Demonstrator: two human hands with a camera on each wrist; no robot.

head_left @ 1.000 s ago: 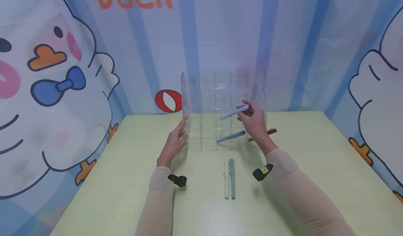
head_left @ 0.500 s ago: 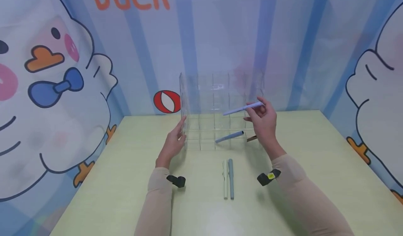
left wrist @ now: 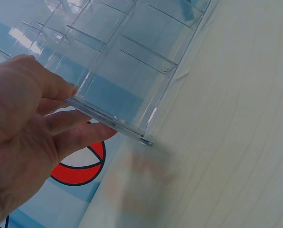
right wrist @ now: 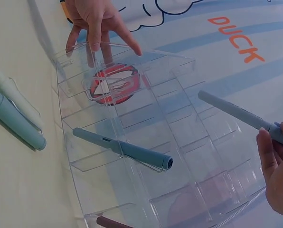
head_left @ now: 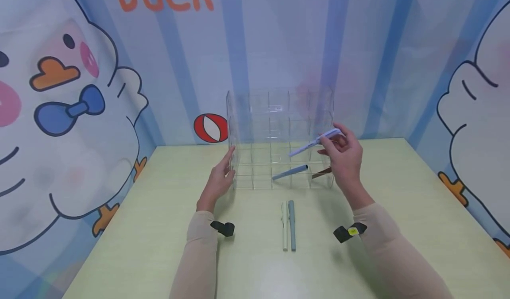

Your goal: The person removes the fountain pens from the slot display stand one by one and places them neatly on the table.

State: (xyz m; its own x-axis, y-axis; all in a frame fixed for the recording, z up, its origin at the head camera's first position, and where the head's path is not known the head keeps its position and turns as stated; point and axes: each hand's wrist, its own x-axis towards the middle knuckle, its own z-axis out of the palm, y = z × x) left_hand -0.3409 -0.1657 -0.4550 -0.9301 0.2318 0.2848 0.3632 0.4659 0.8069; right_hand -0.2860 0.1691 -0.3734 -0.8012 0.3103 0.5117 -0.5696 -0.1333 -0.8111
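Observation:
A clear plastic rack with many compartments [head_left: 260, 181] stands on the table. My left hand [head_left: 219, 181] rests against its left side, fairly straight fingers pressing the outer wall, as the left wrist view shows close up. Between thumb and fingers of my right hand [head_left: 345, 157], a lavender pen [head_left: 308, 148] is pinched, slanting down to the left in front of the rack's right half. Lower down, a blue pen [right wrist: 122, 149] lies tilted in a bottom-row compartment. To its right is a brown pen [head_left: 322, 172], partly hidden behind my right hand.
On the table in front of the rack, a pale green pen [head_left: 284, 232] and a grey-blue pen [head_left: 292, 228] lie side by side. A printed cloth backdrop [head_left: 275, 46] rises close behind the rack.
My right hand has moved right with the lavender pen, now covering the brown pen's outer end. My left hand stays at the rack's side.

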